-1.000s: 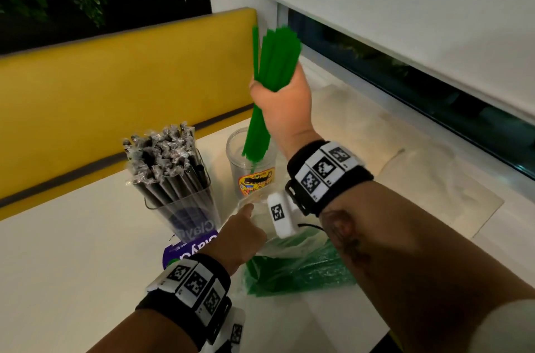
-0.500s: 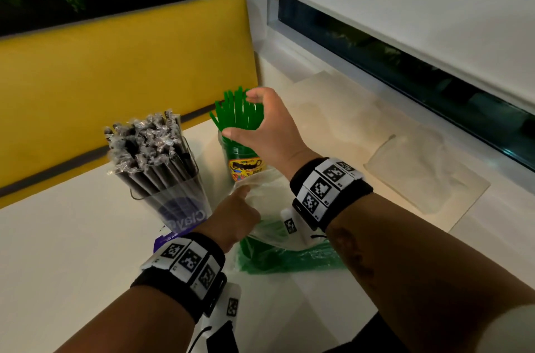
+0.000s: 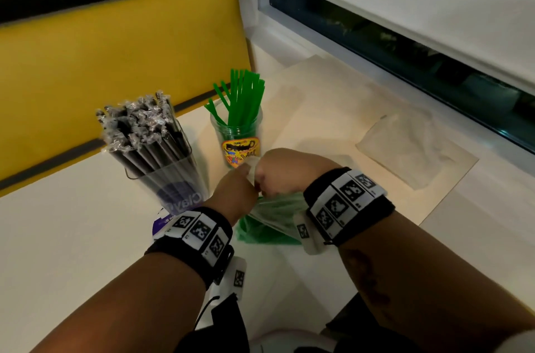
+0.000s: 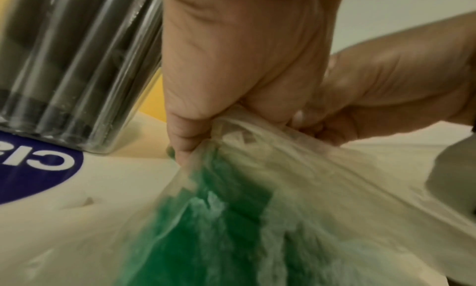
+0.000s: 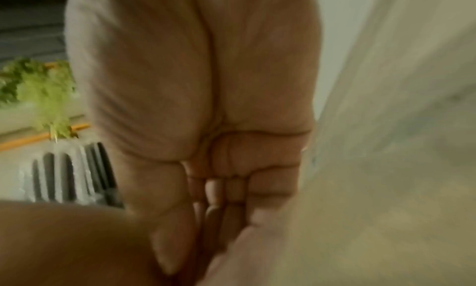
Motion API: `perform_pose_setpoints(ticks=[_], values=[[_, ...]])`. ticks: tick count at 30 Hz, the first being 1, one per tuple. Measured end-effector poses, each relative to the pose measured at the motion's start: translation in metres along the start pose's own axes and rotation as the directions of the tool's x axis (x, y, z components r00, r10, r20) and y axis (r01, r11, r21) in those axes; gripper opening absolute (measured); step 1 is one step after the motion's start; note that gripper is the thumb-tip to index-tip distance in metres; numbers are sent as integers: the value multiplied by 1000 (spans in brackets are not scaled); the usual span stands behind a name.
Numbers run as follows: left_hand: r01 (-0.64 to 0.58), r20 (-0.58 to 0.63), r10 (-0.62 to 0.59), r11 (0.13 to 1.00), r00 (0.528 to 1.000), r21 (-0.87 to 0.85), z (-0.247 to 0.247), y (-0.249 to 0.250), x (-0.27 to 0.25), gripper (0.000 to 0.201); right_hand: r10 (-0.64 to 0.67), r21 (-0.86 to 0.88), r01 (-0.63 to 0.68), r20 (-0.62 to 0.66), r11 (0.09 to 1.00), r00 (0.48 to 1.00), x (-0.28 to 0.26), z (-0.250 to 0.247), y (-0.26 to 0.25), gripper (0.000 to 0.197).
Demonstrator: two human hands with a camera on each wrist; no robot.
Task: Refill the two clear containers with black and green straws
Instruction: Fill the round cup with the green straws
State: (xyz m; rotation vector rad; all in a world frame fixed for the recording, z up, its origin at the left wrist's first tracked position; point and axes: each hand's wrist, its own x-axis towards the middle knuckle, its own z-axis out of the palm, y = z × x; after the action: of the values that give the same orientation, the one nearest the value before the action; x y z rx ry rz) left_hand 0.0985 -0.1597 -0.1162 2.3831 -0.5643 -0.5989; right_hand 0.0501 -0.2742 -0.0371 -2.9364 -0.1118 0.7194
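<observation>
Presently both hands meet at the mouth of the clear bag (image 3: pixel 272 216) of green straws: left hand (image 3: pixel 234 193) pinches its edge, right hand (image 3: pixel 286 173) curls on the film. Green straws (image 3: pixel 243 100) stand in the labelled cup (image 3: pixel 240 147); black straws (image 3: pixel 144 132) fill the container (image 3: pixel 176 182) beside it.

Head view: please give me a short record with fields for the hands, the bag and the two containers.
left hand: pinches the plastic bag's mouth
right hand: grips the same mouth
plastic bag: on the table, green straws inside
round container: green straws standing in it
square container: full of wrapped black straws
</observation>
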Motion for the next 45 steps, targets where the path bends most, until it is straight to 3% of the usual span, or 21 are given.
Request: perform_pose_setpoints(ticks=[2,5,8,11,15,18,21,23,27,30,32,34,41,45], values=[[-13,-23,12,1000,1000,-27,1,-2,-2,54,-54,-64,50,-71,997,996,-4,-3,-6,17],[-26,-23,26,999,999,-27,2,-7,-2,51,55,31,-52,-113,998,992,3,11,-5,19],[-77,-9,77,997,997,5,3,-6,-4,43,145,19,-145,5,989,989,4,29,-2,22],[-10,-31,8,995,1000,-95,4,-4,-9,43,182,-19,-181,85,983,980,2,41,3,18],[49,-49,-64,963,997,-265,11,-5,-13,48,145,-113,-122,228,986,963,7,45,8,30],[98,-62,-135,906,989,-411,12,-9,-13,49,105,-100,-83,245,992,964,8,50,10,37],[161,-18,-219,768,976,-620,8,-5,-17,42,94,-24,-91,179,996,979,8,63,10,38],[169,13,-213,736,977,-656,7,-5,-20,60,88,22,-92,133,996,987,5,69,10,35],[132,21,-148,797,989,-590,2,-5,-25,60,12,-12,-13,-71,1000,997,-3,74,14,32],[120,16,-123,921,992,-372,-2,-9,-17,54,-49,-33,43,-221,999,974,-7,79,17,27],[159,67,-144,917,987,-367,-4,-11,-13,43,-95,-32,89,-302,996,949,-9,82,19,27],[217,129,-179,884,975,-413,-4,-15,-10,45,-106,-9,110,-338,994,935,-12,82,22,28],[358,206,-295,808,933,-468,3,-26,-12,56,72,286,31,-341,958,937,-20,47,28,17],[251,55,-247,910,967,-330,6,-25,-11,42,161,512,50,-360,857,919,-30,23,32,21]])
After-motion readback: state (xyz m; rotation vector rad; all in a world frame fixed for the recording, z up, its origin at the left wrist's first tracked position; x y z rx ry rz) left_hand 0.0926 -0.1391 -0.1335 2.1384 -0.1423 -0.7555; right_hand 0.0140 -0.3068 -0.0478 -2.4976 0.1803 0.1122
